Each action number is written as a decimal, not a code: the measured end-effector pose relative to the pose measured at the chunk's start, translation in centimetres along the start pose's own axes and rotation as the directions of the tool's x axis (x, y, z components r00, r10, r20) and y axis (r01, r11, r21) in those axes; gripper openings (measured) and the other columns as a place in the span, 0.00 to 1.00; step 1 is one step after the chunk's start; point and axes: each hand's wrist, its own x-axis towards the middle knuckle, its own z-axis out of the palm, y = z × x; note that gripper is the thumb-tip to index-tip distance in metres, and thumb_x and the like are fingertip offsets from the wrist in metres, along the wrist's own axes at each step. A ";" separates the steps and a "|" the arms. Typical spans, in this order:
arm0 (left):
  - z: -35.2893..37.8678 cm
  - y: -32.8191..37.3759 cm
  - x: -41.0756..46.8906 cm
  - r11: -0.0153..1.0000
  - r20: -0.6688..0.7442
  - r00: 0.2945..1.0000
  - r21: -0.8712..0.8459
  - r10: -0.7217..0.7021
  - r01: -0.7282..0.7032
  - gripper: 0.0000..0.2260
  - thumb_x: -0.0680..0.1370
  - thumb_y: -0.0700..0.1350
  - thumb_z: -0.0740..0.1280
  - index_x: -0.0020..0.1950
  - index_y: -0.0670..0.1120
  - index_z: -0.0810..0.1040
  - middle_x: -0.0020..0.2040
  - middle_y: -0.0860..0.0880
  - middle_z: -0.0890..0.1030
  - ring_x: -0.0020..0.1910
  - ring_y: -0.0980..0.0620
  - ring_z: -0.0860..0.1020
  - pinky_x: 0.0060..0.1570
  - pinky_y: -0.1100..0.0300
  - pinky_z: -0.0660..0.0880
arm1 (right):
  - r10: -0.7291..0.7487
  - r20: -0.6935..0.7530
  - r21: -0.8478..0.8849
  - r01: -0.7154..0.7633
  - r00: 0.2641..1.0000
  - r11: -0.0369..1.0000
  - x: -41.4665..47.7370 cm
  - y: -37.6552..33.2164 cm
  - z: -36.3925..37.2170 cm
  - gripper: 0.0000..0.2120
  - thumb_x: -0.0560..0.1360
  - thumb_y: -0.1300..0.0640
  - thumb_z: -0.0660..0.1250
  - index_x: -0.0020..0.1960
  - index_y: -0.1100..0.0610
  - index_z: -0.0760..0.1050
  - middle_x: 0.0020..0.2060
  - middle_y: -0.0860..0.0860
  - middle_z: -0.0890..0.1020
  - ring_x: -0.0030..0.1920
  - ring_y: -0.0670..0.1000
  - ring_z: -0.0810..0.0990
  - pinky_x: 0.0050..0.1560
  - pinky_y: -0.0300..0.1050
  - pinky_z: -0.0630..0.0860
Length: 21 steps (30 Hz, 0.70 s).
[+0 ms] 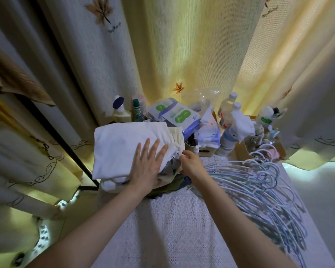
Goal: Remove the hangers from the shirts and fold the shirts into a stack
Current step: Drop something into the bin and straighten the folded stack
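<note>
Head view: the left hand (149,165) lies flat, fingers straight and spread, on the folded white shirt (120,147) topping the stack (170,168) at the far left corner of the desk (172,229); bare hangers (259,186) lie heaped to the right. The right hand (191,164) has its fingers curled at the stack's right edge, seemingly pinching cloth, though which layer is unclear. A tug there could drag lower shirts loose and topple the pile.

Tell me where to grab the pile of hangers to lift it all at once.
Take the hangers by their hooks, probably from above: the hooks bunch together at the far end, while the bodies fan out toward you.
</note>
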 end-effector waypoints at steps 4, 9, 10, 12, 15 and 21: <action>-0.5 -1.2 0.6 0.995 -0.019 0.999 -0.092 0.044 -0.045 0.45 0.70 0.65 0.68 0.78 0.52 0.47 0.78 0.48 0.53 0.77 0.43 0.52 0.74 0.47 0.46 | 0.011 0.028 0.148 -0.016 1.000 0.989 -0.2 0.2 -0.1 0.20 0.80 0.58 0.55 0.71 0.60 0.67 0.64 0.57 0.74 0.60 0.57 0.76 0.58 0.55 0.78; -3.4 -4.1 1.8 0.867 -0.019 1.000 -0.497 0.002 -0.011 0.36 0.68 0.55 0.75 0.73 0.51 0.65 0.66 0.45 0.76 0.64 0.43 0.73 0.61 0.53 0.66 | 0.014 0.010 0.328 -0.016 1.000 0.944 -0.3 0.7 -1.0 0.12 0.82 0.58 0.56 0.59 0.62 0.73 0.39 0.54 0.76 0.39 0.51 0.76 0.41 0.46 0.78; -4.2 -4.7 2.1 0.822 -0.013 0.999 -0.568 -0.043 0.028 0.35 0.67 0.53 0.76 0.72 0.52 0.68 0.61 0.44 0.79 0.59 0.41 0.76 0.54 0.53 0.69 | 0.019 -0.003 0.334 -0.017 1.000 0.942 -0.2 0.8 -1.3 0.11 0.81 0.60 0.55 0.57 0.62 0.73 0.36 0.54 0.75 0.35 0.51 0.74 0.39 0.45 0.76; -5.2 -5.5 2.6 0.774 0.005 0.995 -0.628 -0.100 0.080 0.34 0.68 0.51 0.76 0.71 0.53 0.68 0.59 0.42 0.81 0.56 0.39 0.77 0.49 0.53 0.71 | 0.035 -0.009 0.346 -0.029 0.999 0.938 0.0 0.9 -1.5 0.10 0.81 0.62 0.55 0.52 0.62 0.74 0.34 0.54 0.74 0.33 0.51 0.73 0.37 0.44 0.75; -5.7 -5.9 2.9 0.768 0.036 0.995 -0.633 -0.093 0.095 0.34 0.69 0.51 0.75 0.72 0.53 0.67 0.61 0.43 0.79 0.59 0.40 0.76 0.49 0.53 0.70 | 0.038 0.072 0.239 -0.055 0.997 0.969 0.1 1.2 -1.5 0.13 0.80 0.53 0.59 0.43 0.61 0.73 0.35 0.56 0.72 0.36 0.52 0.73 0.41 0.46 0.76; -5.4 -5.5 2.5 0.772 0.060 0.995 -0.627 -0.085 0.104 0.34 0.69 0.51 0.75 0.73 0.52 0.66 0.62 0.43 0.79 0.59 0.40 0.76 0.51 0.53 0.70 | 0.024 -0.018 -0.132 -0.026 1.000 0.991 1.4 2.1 -0.5 0.24 0.72 0.45 0.70 0.56 0.65 0.73 0.47 0.56 0.78 0.47 0.55 0.77 0.43 0.47 0.73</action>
